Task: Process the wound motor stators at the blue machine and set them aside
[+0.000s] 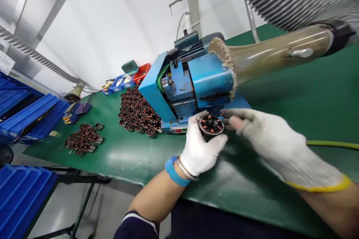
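A round motor stator (211, 125) with copper windings and a dark metal rim sits in my gloved left hand (200, 147), its open face up. My left fingers and thumb wrap round it. Just to its right is my gloved right hand (260, 134), its fingers pressed together beside thin wires that stick up from the stator's far edge. The right fingertips are blurred, so what they pinch is too small to name. Behind both hands stands a blue machine (211, 78) with a motor on top.
Many stators (137, 110) are grouped left of the machine, with a smaller pile (84, 138) farther left on the green table (123, 160). A duct pipe (269, 58) extends right. Red (141, 73) and blue bins (119, 83) stand behind.
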Tool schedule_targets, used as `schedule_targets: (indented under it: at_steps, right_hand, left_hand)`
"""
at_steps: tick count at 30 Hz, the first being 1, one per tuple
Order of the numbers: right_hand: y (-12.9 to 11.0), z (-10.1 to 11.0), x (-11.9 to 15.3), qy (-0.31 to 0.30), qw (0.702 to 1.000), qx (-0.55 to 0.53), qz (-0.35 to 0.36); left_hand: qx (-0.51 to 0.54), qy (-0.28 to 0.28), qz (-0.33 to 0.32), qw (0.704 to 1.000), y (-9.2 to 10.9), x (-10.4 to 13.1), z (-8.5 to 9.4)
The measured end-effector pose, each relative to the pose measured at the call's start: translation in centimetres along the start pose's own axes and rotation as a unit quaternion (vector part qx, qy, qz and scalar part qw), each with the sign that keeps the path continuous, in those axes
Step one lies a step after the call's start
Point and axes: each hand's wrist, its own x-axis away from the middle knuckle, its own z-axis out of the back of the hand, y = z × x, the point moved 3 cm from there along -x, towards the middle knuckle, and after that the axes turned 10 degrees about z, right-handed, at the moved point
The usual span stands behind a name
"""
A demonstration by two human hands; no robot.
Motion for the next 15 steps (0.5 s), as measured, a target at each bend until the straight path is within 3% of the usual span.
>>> schedule_targets:
  at_steps: [3,8,15]
  right_hand:
    - [0.7,-1.4,1.1,-0.047,0.999,0.023,0.007]
    - [0.6,-2.9,0.8,-0.02,0.998,-0.002,0.057]
    - [-0.3,-3.5,-1.1,-0.027,0.993,-0.109,0.046]
  left_hand:
    - [0.017,0.035,0.012,0.999,-0.4,-0.4,-0.4]
    - [0.027,0.094,0.034,0.995,0.3,-1.6,-0.7]
    - [-0.049,0.112,0.01,0.992,1.7,-2.8,-0.9]
